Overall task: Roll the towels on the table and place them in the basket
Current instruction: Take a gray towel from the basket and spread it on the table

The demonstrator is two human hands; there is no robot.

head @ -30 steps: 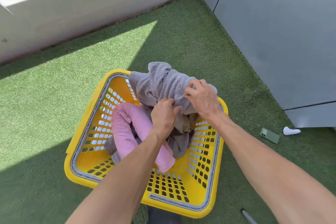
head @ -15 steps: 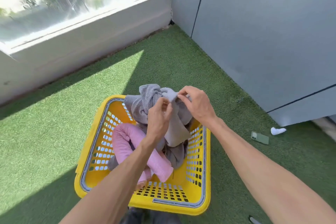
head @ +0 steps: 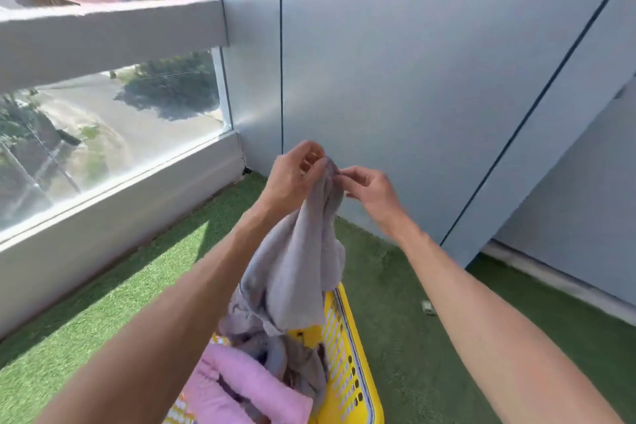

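A balcony floored with green artificial turf [head: 395, 320], hemmed by a glass railing on the left and grey wall panels ahead. The left hand [head: 292, 175] and right hand [head: 371, 189] each pinch the top edge of a grey towel [head: 299, 265], held up with its tail trailing into the yellow basket [head: 347, 365]. A pink towel [head: 241, 389] lies rolled inside. No bench is in view; the grey towel seems yet unrolled. Open turf lies right of the basket.
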